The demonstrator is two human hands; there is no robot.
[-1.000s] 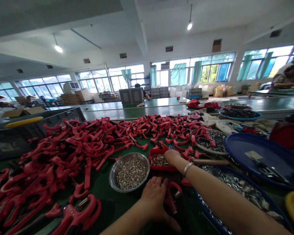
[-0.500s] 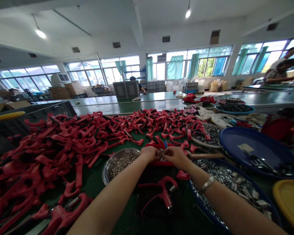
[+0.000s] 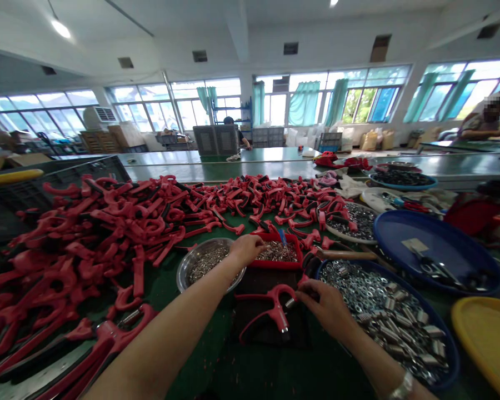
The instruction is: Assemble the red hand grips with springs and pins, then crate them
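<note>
My left hand point(image 3: 246, 250) is at the left side of a red tray point(image 3: 275, 266) of small metal pins point(image 3: 277, 251); its fingertips are together, and anything between them is hidden. Nearer to me, a red forked tool handle point(image 3: 278, 311) with a metal spring point(image 3: 290, 303) lies on a dark pad point(image 3: 256, 286). My right hand point(image 3: 324, 305) is just right of that spring, fingers curled in a pinch. Whatever it grips is too small to make out. A steel bowl point(image 3: 182, 272) of small metal parts stands beside my left wrist.
Red handles point(image 3: 120, 222) are heaped across the left and back of the table. To the right stand a blue basin point(image 3: 452, 355) of nuts and springs, another blue basin point(image 3: 433, 233) and a yellow one point(image 3: 489, 328). A wooden-handled tool point(image 3: 348, 255) lies between; people work farther back.
My right hand has left the red tray and come down to the right, beside the spring on the forked handle. My left hand has shifted slightly left at the tray. The view has shifted a little.
</note>
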